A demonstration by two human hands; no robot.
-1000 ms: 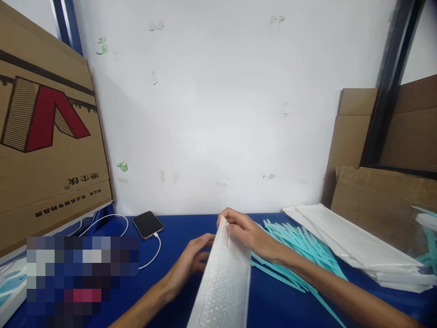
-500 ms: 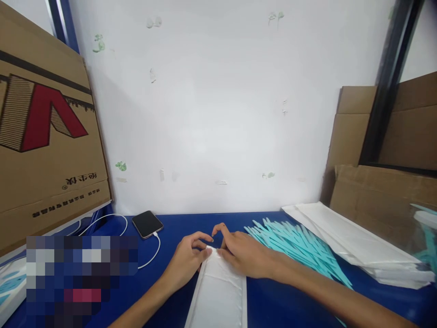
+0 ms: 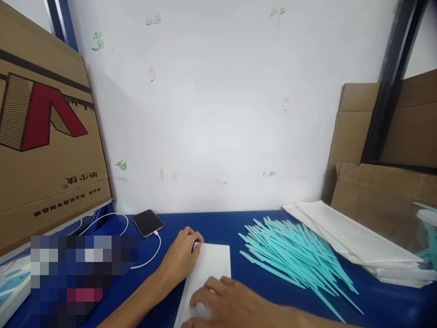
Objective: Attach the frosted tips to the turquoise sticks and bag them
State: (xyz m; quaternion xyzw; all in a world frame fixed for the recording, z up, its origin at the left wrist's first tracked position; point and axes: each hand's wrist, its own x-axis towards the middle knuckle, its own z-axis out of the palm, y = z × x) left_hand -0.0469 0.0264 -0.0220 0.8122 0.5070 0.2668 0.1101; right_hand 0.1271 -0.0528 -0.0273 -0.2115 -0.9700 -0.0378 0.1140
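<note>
A long white packet (image 3: 213, 259) lies on the blue table at the bottom centre, its short far edge toward the wall. My left hand (image 3: 182, 255) is at its far left corner, the fingers bent and closed on that edge. Over the nearer part of the packet rests my right hand (image 3: 223, 303), palm down with its fingers spread; part of the packet is hidden beneath it. To the right of the packet lies a loose heap of turquoise sticks (image 3: 293, 255) with paler tips.
Stacked white packets (image 3: 362, 241) lie at the right by cardboard (image 3: 382, 205). A phone (image 3: 148, 223) with a white cable is at the back left, near a large printed box (image 3: 51, 182). A white wall (image 3: 218, 114) stands behind. The lower left is pixelated.
My right hand has left the packet's far edge and moved nearer, its fingers now spread over the packet. My left hand stays at the far corner. The far edge now looks flat and straight.
</note>
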